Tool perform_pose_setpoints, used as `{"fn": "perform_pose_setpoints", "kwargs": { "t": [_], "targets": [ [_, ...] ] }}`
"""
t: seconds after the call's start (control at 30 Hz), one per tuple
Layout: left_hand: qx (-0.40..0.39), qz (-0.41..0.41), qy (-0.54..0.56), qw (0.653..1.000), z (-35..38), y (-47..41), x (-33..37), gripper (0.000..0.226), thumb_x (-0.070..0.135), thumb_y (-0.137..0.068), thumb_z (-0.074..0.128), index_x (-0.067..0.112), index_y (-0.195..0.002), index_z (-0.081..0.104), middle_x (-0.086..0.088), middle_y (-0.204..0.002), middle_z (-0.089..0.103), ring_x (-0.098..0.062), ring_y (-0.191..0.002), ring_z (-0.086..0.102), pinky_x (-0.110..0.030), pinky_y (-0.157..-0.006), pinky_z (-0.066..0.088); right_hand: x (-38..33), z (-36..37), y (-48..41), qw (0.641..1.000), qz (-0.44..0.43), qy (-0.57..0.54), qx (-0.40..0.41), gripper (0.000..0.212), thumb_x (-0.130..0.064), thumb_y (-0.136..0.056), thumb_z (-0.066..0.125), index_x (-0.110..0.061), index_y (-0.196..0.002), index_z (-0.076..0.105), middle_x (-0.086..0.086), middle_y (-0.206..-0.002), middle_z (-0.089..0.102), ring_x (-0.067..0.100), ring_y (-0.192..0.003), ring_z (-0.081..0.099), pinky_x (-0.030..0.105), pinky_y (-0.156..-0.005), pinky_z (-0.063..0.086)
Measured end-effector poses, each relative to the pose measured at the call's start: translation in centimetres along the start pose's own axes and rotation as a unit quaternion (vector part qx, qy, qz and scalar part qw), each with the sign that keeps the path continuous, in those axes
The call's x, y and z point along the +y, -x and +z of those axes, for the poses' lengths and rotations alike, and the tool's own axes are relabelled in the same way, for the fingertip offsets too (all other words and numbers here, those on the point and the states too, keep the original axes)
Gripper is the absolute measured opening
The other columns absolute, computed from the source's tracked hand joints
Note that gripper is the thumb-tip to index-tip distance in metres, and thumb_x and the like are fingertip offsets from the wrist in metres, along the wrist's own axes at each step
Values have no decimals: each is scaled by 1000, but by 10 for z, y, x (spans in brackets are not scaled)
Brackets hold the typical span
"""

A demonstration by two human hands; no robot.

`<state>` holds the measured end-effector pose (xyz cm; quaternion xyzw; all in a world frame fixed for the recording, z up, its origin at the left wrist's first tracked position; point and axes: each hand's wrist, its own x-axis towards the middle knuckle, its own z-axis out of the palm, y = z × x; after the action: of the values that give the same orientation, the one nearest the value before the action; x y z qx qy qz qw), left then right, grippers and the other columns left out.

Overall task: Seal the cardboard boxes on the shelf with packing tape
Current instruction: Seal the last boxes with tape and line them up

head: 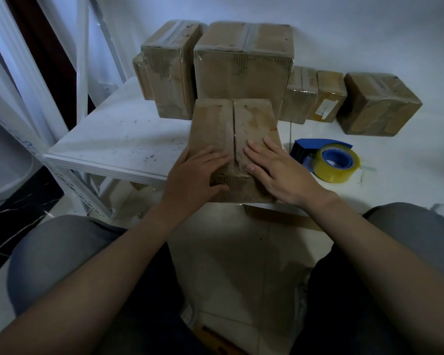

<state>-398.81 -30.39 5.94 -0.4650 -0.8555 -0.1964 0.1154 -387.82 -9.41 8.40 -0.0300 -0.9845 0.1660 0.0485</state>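
Along the far side of the white metal shelf (113,139): a row of brown cardboard boxes (241,65) already wrapped in clear tape, two tall ones in the middle, smaller ones off to the right.

At the near edge, in the middle: an untaped brown cardboard box (251,119), flaps folded shut, with its centre seam (233,129) running near to far, straight away from the body.

Flat on the left flap, the left hand (198,172), fingers straight, thumb hooked onto the near face. Flat on the right flap, the right hand (274,167), fingers straight and a little spread. Both grips apart, clamped on nothing, only pressing the flaps down on either side of the seam.

Just right of the box, untouched on the shelf: a blue tape dispenser (328,160) carrying a yellowish roll. Closer to the right hand than to the left, so probably a short rightward reach for it, with the left pinning the flaps. Then tape laid along the seam, near to far.
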Motion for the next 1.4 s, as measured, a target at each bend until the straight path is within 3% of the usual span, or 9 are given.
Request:
{"fn": "perform_pose_setpoints", "kwargs": {
  "t": [0.3,0.47,0.6,0.67,0.8,0.93,1.17,1.27,1.4],
  "targets": [
    [92,-225,211,947,-10,41,-2,70,29,-79,83,18,-141,53,1,-146,45,-10,-132,41,-24,-109,35,-20,-7,12,997,12,72,-20,74,-66,-94,46,-36,-157,24,-18,-164,19,16,-153,10,47,-114,32],
    [95,-265,326,902,-3,51,-1,72,30,-83,80,25,-145,44,5,-141,51,-11,-127,51,-40,-106,48,-24,5,29,999,-4,8,42,67,-47,-96,58,-30,-155,33,-10,-162,28,20,-152,19,49,-122,24],
    [84,-301,386,868,-2,59,-4,78,24,-84,80,27,-149,36,11,-134,53,-8,-120,56,-29,-98,51,-24,22,53,986,92,-66,121,77,-44,-94,63,-25,-158,26,-2,-166,19,19,-152,16,39,-124,18],
    [44,-328,392,859,2,62,-10,73,27,-83,80,21,-146,43,10,-129,59,-8,-116,60,-23,-92,50,-27,26,61,970,166,-125,125,84,-44,-93,65,-24,-159,18,2,-164,23,19,-147,28,32,-117,27],
    [13,-300,336,893,0,62,-9,51,31,-84,78,23,-131,60,13,-120,68,-4,-111,63,-23,-89,53,-35,34,68,954,186,-213,102,77,-31,-93,68,-29,-153,21,-1,-140,57,21,-118,59,22,-86,40],
    [92,-227,283,927,-28,43,4,71,33,-86,75,26,-149,42,7,-128,58,-5,-115,53,-13,-85,43,-43,12,62,951,166,-176,194,81,-33,-94,66,-25,-157,16,2,-139,57,23,-116,59,23,-83,42],
    [176,-175,228,942,-94,-20,21,72,44,-98,56,27,-158,20,-12,-135,43,-23,-122,49,-40,-99,50,-56,-71,29,923,162,-200,287,69,-45,-102,48,-28,-160,14,-1,-139,57,21,-119,57,33,-87,48],
    [177,-177,183,951,-110,-46,26,57,43,-103,44,31,-156,27,-14,-141,38,-20,-122,46,-24,-91,41,-56,-97,13,933,165,-170,270,58,-45,-105,39,-28,-158,22,4,-137,59,26,-117,58,31,-80,41],
    [159,-201,156,954,-113,-68,26,44,46,-104,40,34,-146,49,-14,-142,41,-28,-125,49,-24,-89,35,-46,-120,-3,959,169,-86,211,50,-54,-105,27,-26,-143,41,9,-130,61,26,-105,58,36,-78,42]
  ]
}}
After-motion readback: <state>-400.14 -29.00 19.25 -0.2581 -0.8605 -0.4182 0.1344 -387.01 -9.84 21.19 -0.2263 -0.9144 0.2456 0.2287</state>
